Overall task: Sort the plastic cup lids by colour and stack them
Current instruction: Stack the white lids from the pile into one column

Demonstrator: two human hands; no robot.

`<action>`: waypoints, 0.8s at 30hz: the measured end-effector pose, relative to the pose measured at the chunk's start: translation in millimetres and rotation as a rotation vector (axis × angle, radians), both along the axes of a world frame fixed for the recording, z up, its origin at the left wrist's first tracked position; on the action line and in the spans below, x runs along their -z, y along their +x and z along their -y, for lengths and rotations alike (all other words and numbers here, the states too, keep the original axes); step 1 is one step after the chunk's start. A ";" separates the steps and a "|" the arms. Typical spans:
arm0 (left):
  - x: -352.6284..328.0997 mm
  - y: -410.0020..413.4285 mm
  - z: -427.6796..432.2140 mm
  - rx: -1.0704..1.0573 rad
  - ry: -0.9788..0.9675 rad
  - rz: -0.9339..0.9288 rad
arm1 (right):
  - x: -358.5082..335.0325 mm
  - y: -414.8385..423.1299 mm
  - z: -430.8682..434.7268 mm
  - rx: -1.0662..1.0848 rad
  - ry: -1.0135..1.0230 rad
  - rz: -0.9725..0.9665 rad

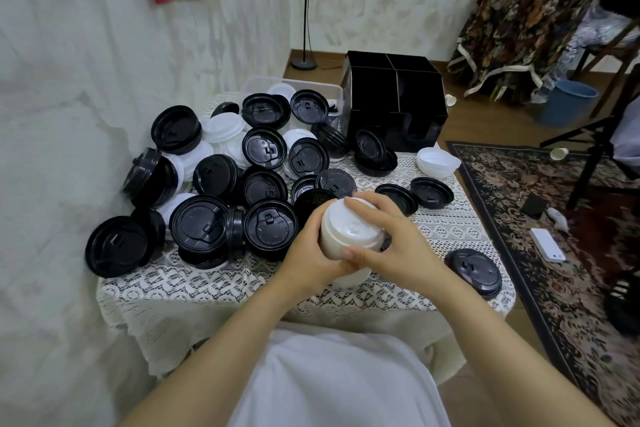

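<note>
Lids, white stack (349, 236), sit squeezed between my left hand (306, 253) and right hand (388, 239) above the table (450, 218). Light, slick, bendy plastic I reckon, so gripping the rims seems safest.

We see a white lace cloth (446, 222) covering the bench, a black compartmented plastic organiser (394, 97) at its far edge, and a clear plastic tub (263, 84) beside it. On the floor lie a patterned dark rug (540, 243), a blue bucket (568, 107) and a white phone (548, 245).
</note>
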State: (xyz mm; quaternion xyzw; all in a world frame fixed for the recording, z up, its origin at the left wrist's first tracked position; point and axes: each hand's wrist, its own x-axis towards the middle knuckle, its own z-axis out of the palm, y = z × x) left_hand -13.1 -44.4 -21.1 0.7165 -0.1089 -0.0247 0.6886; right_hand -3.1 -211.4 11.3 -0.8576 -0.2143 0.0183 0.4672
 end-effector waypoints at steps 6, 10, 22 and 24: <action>1.1 -4.7 -6.8 0.119 -0.165 -0.050 | 7.8 -3.0 -1.0 0.057 0.113 -0.054; -19.7 0.6 5.7 0.030 -0.145 0.029 | 10.2 -5.1 -3.9 0.081 0.194 -0.086; -6.4 14.4 18.2 -0.166 0.127 0.334 | 26.9 -5.1 -6.3 0.074 0.587 -0.199; -1.3 15.1 21.2 -0.223 0.113 0.373 | 30.2 -6.8 -16.0 0.144 0.578 -0.102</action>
